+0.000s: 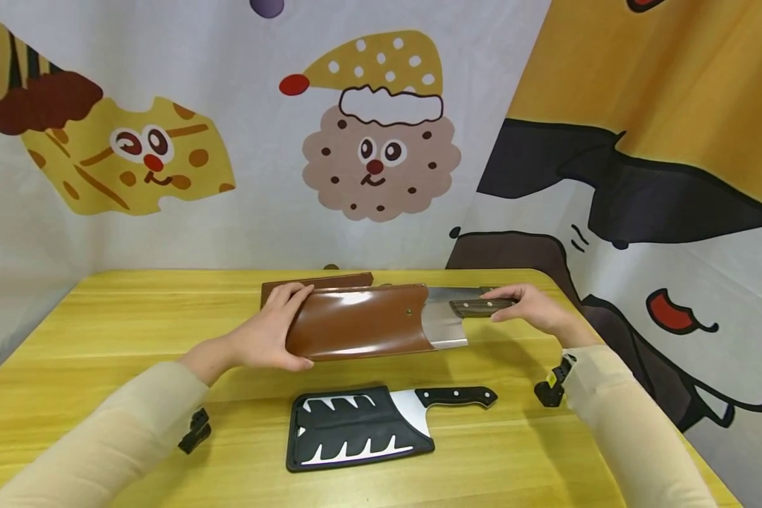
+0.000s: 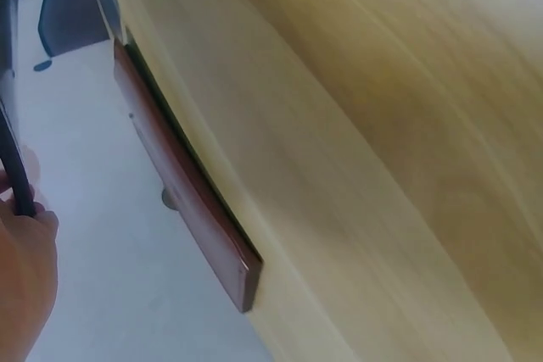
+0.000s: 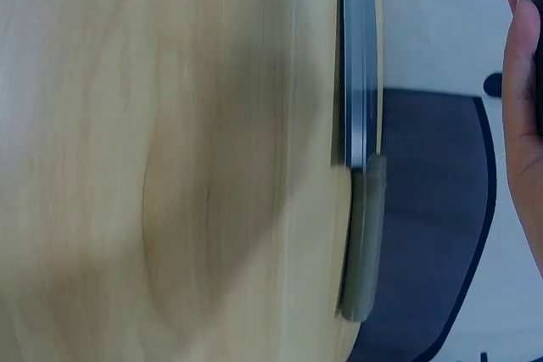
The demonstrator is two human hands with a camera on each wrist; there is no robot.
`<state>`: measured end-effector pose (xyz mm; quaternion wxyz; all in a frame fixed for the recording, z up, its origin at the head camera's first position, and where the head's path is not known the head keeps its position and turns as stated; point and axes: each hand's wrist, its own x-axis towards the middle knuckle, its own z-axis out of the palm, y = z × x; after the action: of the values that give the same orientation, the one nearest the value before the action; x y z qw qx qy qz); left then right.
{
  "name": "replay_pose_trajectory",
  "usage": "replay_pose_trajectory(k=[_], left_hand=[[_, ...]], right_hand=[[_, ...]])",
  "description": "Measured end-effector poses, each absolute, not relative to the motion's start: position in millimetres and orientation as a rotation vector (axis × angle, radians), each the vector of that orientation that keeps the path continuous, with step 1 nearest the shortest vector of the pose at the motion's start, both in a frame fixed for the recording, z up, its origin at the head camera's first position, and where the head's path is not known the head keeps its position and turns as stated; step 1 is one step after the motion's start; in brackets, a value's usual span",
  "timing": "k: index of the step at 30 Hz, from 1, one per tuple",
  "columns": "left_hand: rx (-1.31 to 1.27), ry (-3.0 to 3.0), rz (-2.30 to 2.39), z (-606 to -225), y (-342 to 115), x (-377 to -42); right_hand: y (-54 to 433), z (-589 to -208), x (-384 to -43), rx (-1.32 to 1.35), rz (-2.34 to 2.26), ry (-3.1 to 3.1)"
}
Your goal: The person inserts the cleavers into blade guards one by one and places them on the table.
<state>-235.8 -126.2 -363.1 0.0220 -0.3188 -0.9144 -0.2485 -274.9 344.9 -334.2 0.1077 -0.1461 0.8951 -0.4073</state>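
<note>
My left hand (image 1: pixel 268 329) grips the closed end of a brown leather sheath (image 1: pixel 362 321), thumb along its lower edge. Out of the sheath's mouth shows part of a broad cleaver (image 1: pixel 446 328); the rest of the blade is inside. The cleaver's wooden handle (image 1: pixel 480 307) is pinched by my right hand (image 1: pixel 533 307). Sheath and cleaver are held above the table, tilted toward me. At the edge of the left wrist view is part of my left hand (image 2: pixel 27 281); part of my right hand (image 3: pixel 523 116) shows in the right wrist view.
Behind them, at the table's far edge, lies another brown sheath (image 2: pixel 182 175) and a knife (image 3: pixel 361 65) with a handle (image 3: pixel 363 243). Nearer me, a black-handled cleaver (image 1: pixel 454 397) sits in a black guard (image 1: pixel 349 420) on the wooden table (image 1: pixel 228 451). A printed curtain (image 1: pixel 260 233) hangs behind.
</note>
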Motion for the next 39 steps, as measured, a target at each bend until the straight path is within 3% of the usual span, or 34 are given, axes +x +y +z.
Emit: replay_pose_trajectory(k=[13,39], left_hand=[[-0.998,-2.851,-0.732,-362.8,-104.0,-239.9],[-1.026,-2.901,-0.517,-407.3,-130.8,-245.3]], right_hand=[[295.8,-344.9,-289.2,-0.471,-1.386,2.393],[254.8,-382.9,-290.3,-0.562,-1.135,2.440]])
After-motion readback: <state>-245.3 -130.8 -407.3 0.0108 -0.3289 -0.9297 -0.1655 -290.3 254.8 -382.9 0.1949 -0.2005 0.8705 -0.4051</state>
